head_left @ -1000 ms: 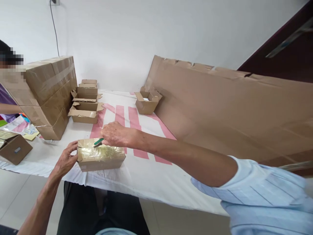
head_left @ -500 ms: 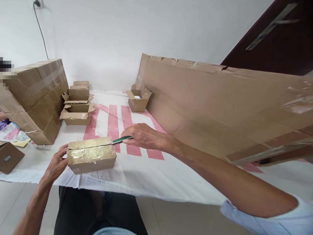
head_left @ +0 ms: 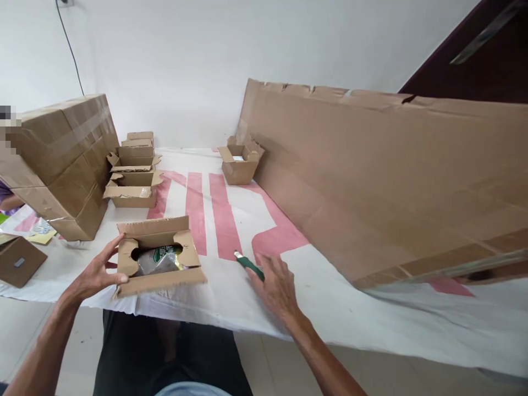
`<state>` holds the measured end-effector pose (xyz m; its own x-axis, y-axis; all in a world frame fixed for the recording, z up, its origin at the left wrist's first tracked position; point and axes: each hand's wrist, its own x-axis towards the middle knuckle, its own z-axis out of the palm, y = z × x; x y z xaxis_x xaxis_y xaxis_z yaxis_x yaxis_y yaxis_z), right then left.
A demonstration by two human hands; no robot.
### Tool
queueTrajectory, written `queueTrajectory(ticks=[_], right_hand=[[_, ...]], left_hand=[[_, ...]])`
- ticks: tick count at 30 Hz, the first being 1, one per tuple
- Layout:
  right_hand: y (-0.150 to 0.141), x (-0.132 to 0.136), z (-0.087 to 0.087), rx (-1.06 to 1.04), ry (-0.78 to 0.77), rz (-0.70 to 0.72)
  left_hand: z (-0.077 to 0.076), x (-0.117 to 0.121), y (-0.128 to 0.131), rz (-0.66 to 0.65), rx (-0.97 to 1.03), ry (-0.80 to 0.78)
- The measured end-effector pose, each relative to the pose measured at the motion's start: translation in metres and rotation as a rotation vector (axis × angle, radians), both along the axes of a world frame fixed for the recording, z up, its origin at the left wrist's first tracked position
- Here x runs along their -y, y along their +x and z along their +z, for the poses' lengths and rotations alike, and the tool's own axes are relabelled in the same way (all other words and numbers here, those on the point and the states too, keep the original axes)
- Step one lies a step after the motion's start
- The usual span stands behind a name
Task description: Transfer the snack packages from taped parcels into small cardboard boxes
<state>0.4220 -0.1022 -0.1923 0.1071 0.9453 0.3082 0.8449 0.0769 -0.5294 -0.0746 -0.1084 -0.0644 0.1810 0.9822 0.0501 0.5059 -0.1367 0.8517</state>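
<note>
A small cardboard box (head_left: pixel 160 283) stands near the table's front edge with its long flaps raised and two notched end flaps folded inward. Inside it, a clear plastic-wrapped item (head_left: pixel 160 261) with a green label partly shows. My left hand (head_left: pixel 97 272) grips the box's left end, thumb at the front flap and fingers at the back. To the right, a green-handled utility knife (head_left: pixel 249 267) rests on the cloth. My right hand (head_left: pixel 275 283) is beside its rear end, fingers stretched out and slightly blurred, the thumb close to the handle.
Several opened small boxes (head_left: pixel 134 198) line the left, beside a large taped carton (head_left: pixel 78 165). Another open box (head_left: pixel 239 170) stands before a big cardboard panel (head_left: pixel 350 181) leaning on the right. A small box (head_left: pixel 20 261) sits far left. A person's arm (head_left: pixel 10 203) shows behind the carton.
The taped box top has been opened, exposing the wrapped item. My right hand has moved right and toward me, and the knife has come down onto the cloth. My left hand stays at the box.
</note>
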Motion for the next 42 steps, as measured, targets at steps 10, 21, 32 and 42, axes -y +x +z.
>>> queueTrajectory(ticks=[10,21,32,42], right_hand=[[-0.128,-0.003,0.087,-0.629,-0.216,0.526],[-0.162,-0.004,0.142,0.019,-0.239,0.249],[-0.115,-0.030,0.073,-0.911,-0.356,0.128],[-0.118,-0.029,0.115,0.075,0.251,0.566]], left_hand=[[0.017,-0.006,0.010,-0.083,-0.167,-0.001],[0.018,0.006,0.073,0.237,-0.578,0.061],[0.008,0.017,0.035,0.325,-0.094,0.145],[-0.019,0.037,0.029,0.220,-0.282,0.099]])
